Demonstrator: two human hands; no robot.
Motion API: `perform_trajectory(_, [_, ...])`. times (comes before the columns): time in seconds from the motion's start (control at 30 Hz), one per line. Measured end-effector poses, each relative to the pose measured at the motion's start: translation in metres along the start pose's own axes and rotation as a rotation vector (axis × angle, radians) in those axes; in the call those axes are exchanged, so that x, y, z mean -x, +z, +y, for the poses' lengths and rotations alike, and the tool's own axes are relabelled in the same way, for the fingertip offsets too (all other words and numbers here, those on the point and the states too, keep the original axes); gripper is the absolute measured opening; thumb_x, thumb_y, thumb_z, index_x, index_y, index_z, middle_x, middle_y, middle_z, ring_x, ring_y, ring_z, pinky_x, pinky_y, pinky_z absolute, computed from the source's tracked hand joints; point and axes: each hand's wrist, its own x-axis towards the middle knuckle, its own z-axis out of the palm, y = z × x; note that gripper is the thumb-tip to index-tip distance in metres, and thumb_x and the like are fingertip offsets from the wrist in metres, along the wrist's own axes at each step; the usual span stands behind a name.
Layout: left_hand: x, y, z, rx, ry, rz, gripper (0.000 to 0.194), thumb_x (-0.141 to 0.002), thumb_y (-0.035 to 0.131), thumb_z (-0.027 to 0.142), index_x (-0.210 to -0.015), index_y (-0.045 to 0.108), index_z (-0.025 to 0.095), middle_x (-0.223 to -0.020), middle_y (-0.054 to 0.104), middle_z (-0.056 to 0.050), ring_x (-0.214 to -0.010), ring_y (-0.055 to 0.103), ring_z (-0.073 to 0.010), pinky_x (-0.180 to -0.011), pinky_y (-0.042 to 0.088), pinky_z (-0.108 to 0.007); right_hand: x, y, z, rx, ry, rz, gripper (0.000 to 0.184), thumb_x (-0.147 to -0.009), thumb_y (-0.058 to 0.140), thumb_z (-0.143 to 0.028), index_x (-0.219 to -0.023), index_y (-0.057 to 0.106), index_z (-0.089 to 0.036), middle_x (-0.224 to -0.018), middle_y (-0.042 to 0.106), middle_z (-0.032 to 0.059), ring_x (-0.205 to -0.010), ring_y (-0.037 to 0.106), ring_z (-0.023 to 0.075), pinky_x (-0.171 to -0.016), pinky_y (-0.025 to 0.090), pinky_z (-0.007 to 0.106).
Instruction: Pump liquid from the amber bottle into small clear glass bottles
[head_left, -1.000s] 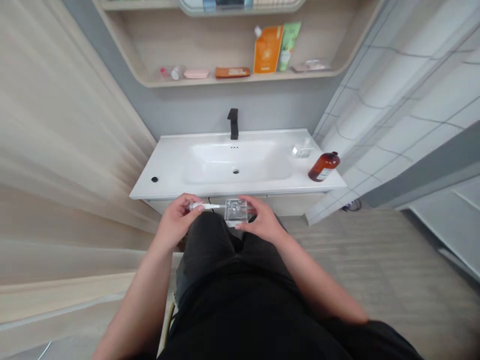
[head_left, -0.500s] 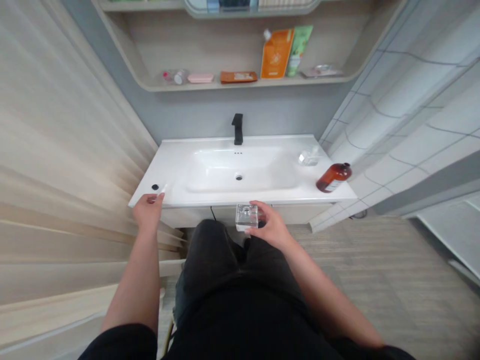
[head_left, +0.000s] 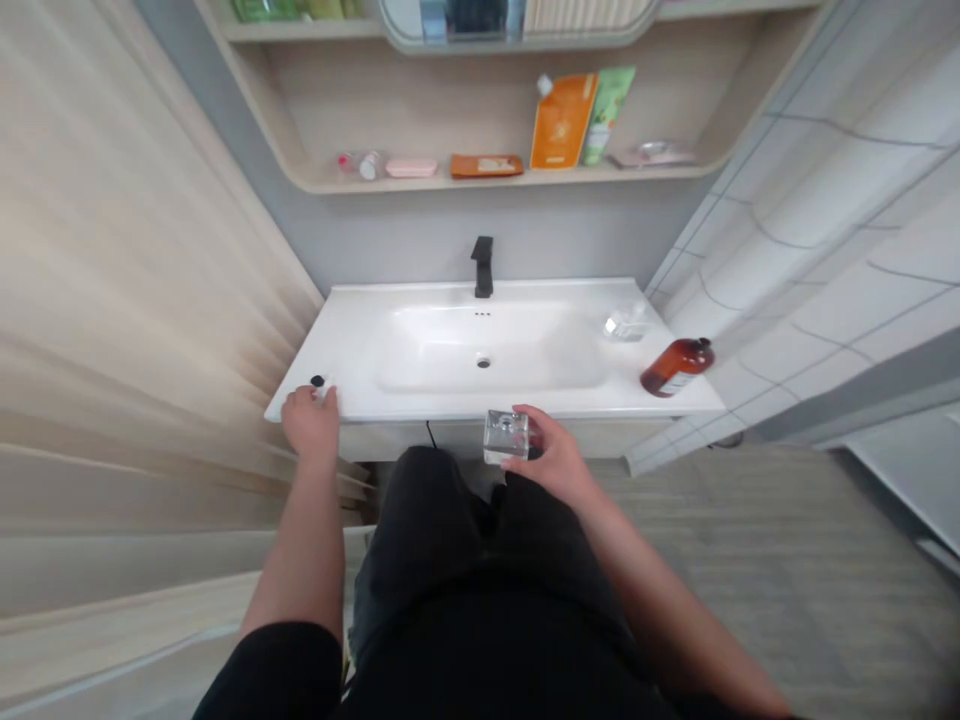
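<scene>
My right hand (head_left: 551,455) grips a clear square holder (head_left: 506,436) in front of the white sink counter's front edge (head_left: 600,411). My left hand (head_left: 311,422) rests at the counter's front left corner, fingers closed on a small white stick-like thing (head_left: 327,392) whose tip shows beside a black round spot (head_left: 317,381) on the counter. What the white thing is I cannot make out. Both forearms reach out over my dark clothes.
A black faucet (head_left: 483,265) stands behind the basin (head_left: 487,345). An amber bottle (head_left: 673,366) lies on the counter's right end, a clear dish (head_left: 626,324) behind it. A shelf (head_left: 525,178) above holds orange and green pouches and small items. Tiled wall right, wood panels left.
My left hand drew the white stick away from the clear holder and carried it left to the counter's corner. My right hand kept the holder, shifting slightly right.
</scene>
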Motion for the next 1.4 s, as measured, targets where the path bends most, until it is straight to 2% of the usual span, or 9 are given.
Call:
perform_trajectory(0.3, [0.042,-0.039,0.049,0.281,0.162,0.093,0.033,-0.103,0.07,0.041,-0.127,0.063,0.019,-0.128,0.066,-0.017,-0.125,0.065,-0.0372,-0.12,0.049,-0.06,0.008,0.004,0.007,-0.017,-0.022,-0.016,0.092,-0.066,0.111,-0.042,-0.149,0.073,-0.03,-0.143,0.078,0.0124,-0.129,0.079,0.038,-0.114,0.068,0.057])
perform_trajectory(0.43, [0.099,-0.041,0.111,0.769,0.381,-0.423,0.056,-0.097,0.083,0.049,-0.144,0.064,0.026,-0.143,0.07,-0.015,-0.127,0.071,-0.0328,-0.111,0.059,-0.051,0.008,0.008,0.005,-0.02,-0.049,-0.023,0.095,-0.065,0.112,-0.046,-0.151,0.072,-0.032,-0.147,0.076,0.0119,-0.132,0.078,0.0379,-0.116,0.067,0.057])
perform_trajectory(0.53, [0.138,-0.038,0.148,1.053,0.414,-0.977,0.086,-0.09,0.093,0.054,-0.164,0.056,0.032,-0.167,0.062,-0.016,-0.152,0.065,-0.0373,-0.121,0.058,-0.054,0.007,0.012,-0.003,-0.033,-0.096,-0.058,0.094,-0.068,0.111,-0.049,-0.152,0.072,-0.033,-0.15,0.074,0.0119,-0.134,0.076,0.0375,-0.116,0.067,0.056])
perform_trajectory(0.6, [0.155,-0.037,0.163,1.116,0.381,-1.157,0.098,-0.082,0.102,0.054,-0.166,0.055,0.032,-0.168,0.062,-0.017,-0.154,0.065,-0.0392,-0.124,0.057,-0.055,0.007,0.015,-0.01,-0.034,-0.131,-0.088,0.094,-0.069,0.111,-0.051,-0.152,0.072,-0.034,-0.152,0.072,0.0119,-0.135,0.074,0.0372,-0.115,0.067,0.055])
perform_trajectory(0.97, [0.175,-0.046,0.18,1.243,0.256,-0.971,0.089,-0.07,0.112,0.047,-0.141,0.065,0.025,-0.137,0.079,-0.013,-0.126,0.08,-0.0327,-0.111,0.066,-0.049,0.008,0.011,-0.034,-0.026,-0.196,-0.212,0.1,-0.085,0.101,-0.062,-0.172,0.057,-0.041,-0.164,0.057,0.0121,-0.152,0.06,0.0363,-0.116,0.065,0.052])
perform_trajectory(1.07, [0.171,-0.047,0.175,1.251,0.253,-0.862,0.091,-0.064,0.114,0.045,-0.14,0.067,0.027,-0.14,0.077,-0.012,-0.129,0.078,-0.0341,-0.112,0.067,-0.05,0.001,-0.024,-0.029,0.052,-0.218,-0.065,0.088,-0.091,0.093,-0.066,-0.168,0.06,-0.037,-0.161,0.061,0.0135,-0.144,0.066,0.0356,-0.111,0.066,0.053])
perform_trajectory(1.23, [0.155,-0.056,0.159,1.274,0.195,-0.779,0.081,-0.071,0.111,0.047,-0.138,0.069,0.029,-0.134,0.08,-0.011,-0.12,0.083,-0.0341,-0.106,0.071,-0.054,-0.017,-0.138,0.001,0.313,-0.224,0.768,0.061,-0.092,0.083,-0.067,-0.135,0.069,-0.027,-0.125,0.072,0.0116,-0.121,0.072,0.0344,-0.108,0.064,0.056])
perform_trajectory(1.3, [0.147,-0.06,0.152,1.276,0.201,-0.73,0.079,-0.075,0.108,0.051,-0.14,0.068,0.028,-0.132,0.081,-0.012,-0.118,0.084,-0.0336,-0.106,0.072,-0.054,-0.026,-0.182,0.015,0.448,-0.226,1.045,0.073,-0.086,0.088,-0.062,-0.141,0.061,-0.024,-0.137,0.067,0.0151,-0.13,0.068,0.0372,-0.114,0.06,0.061])
perform_trajectory(1.4, [0.136,-0.064,0.142,1.253,0.212,-0.666,0.082,-0.075,0.108,0.056,-0.141,0.068,0.027,-0.133,0.081,-0.012,-0.118,0.084,-0.0339,-0.104,0.072,-0.052,-0.045,-0.229,0.032,0.49,-0.173,1.04,0.11,-0.073,0.1,-0.048,-0.161,0.041,-0.019,-0.162,0.054,0.0254,-0.148,0.058,0.0398,-0.124,0.051,0.061])
